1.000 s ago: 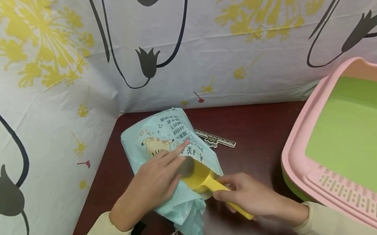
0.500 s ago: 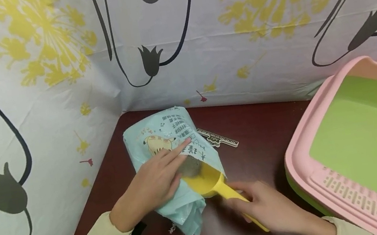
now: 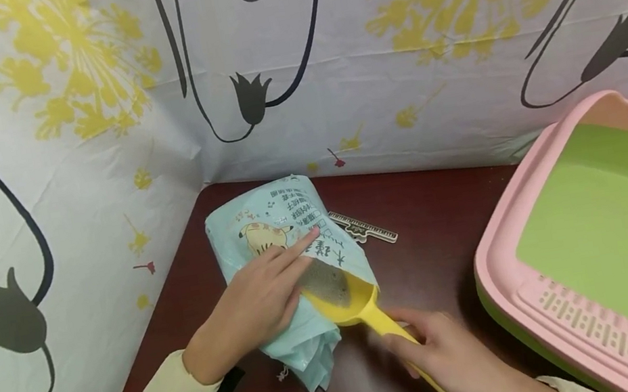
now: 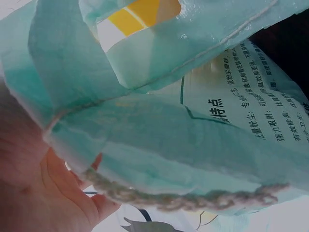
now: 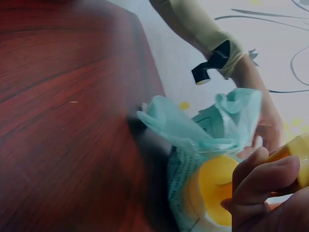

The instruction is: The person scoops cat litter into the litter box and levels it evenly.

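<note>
A light blue cat litter bag (image 3: 248, 206) with printed writing and a cartoon animal lies on the dark red table. My left hand (image 3: 259, 297) holds the bag at its mouth, forefinger stretched over the printed side. Its palm (image 4: 53, 203) shows beside the bag's stitched edge in the left wrist view. With my right hand (image 3: 444, 353) I grip the handle of a yellow scoop (image 3: 361, 298), whose bowl is partly inside the bag. Grey granular litter (image 3: 328, 283) lies in the bowl. The bowl's far end is hidden by the bag and left hand.
To the right stands a large litter box with a pink rim (image 3: 496, 256) and green inside. A flat ruler-like piece (image 3: 365, 227) lies beyond the bag. Patterned cloth (image 3: 366, 98) hangs behind and to the left of the table (image 3: 427, 212).
My right hand has drawn the scoop a little toward the lower right, and more grey litter shows in its bowl. The left hand stays on the bag.
</note>
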A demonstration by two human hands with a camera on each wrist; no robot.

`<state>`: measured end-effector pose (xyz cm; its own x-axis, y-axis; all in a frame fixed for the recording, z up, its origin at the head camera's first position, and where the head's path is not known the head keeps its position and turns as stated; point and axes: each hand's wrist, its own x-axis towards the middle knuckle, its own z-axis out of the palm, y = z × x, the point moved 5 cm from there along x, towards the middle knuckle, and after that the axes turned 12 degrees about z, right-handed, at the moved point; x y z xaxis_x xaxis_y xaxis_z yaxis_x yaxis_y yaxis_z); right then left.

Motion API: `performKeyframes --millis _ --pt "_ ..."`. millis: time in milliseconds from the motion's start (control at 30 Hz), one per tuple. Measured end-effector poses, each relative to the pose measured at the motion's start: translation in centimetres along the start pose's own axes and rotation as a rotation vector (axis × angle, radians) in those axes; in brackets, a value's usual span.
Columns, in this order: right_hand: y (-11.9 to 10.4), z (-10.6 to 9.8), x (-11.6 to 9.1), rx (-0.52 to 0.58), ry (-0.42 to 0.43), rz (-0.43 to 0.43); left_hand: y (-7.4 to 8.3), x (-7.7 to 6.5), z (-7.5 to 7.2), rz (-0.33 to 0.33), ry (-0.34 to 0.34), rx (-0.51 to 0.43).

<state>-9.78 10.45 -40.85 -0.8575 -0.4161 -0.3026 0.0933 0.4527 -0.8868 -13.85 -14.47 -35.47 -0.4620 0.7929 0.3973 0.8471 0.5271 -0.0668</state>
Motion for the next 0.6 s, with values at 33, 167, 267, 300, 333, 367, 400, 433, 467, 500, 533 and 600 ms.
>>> performKeyframes --millis 33,167,267,300,333,367,400,433,467,500,533,600 --pt "0.1 0.1 0.2 0.013 -0.002 -0.006 0.0 0.0 0.0 -0.001 0.004 0.0" --pt "0.5 0.4 0.6 0.047 -0.016 -0.024 0.0 0.0 0.0 -0.009 0.008 -0.008" --pt "0.6 0.4 0.6 0.046 -0.019 -0.021 0.0 0.0 0.0 -0.013 0.003 -0.014" --pt "0.6 0.4 0.5 0.043 -0.021 -0.017 0.0 0.0 0.0 -0.013 0.001 -0.017" --pt "0.6 0.4 0.4 0.041 -0.023 -0.014 0.0 0.0 0.0 -0.012 0.0 -0.019" --pt "0.7 0.4 0.3 0.038 -0.025 -0.01 0.0 0.0 0.0 -0.011 -0.001 -0.022" --pt "0.6 0.4 0.2 0.035 -0.027 -0.011 0.0 0.0 0.0 -0.011 -0.004 -0.024" --pt "0.6 0.4 0.0 0.031 -0.027 -0.01 0.0 0.0 -0.1 -0.01 -0.006 -0.027" --pt "0.7 0.4 -0.2 0.028 -0.028 -0.007 0.0 0.0 -0.1 -0.009 -0.009 -0.028" --pt "0.7 0.3 -0.3 0.028 -0.029 -0.001 0.0 0.0 -0.1 -0.008 -0.013 -0.028" --pt "0.7 0.3 -0.5 0.03 -0.031 0.012 0.0 0.0 -0.1 -0.007 -0.017 -0.027" --pt "0.8 0.2 -0.8 0.033 -0.038 0.04 0.0 0.0 -0.1 -0.004 -0.029 -0.026"
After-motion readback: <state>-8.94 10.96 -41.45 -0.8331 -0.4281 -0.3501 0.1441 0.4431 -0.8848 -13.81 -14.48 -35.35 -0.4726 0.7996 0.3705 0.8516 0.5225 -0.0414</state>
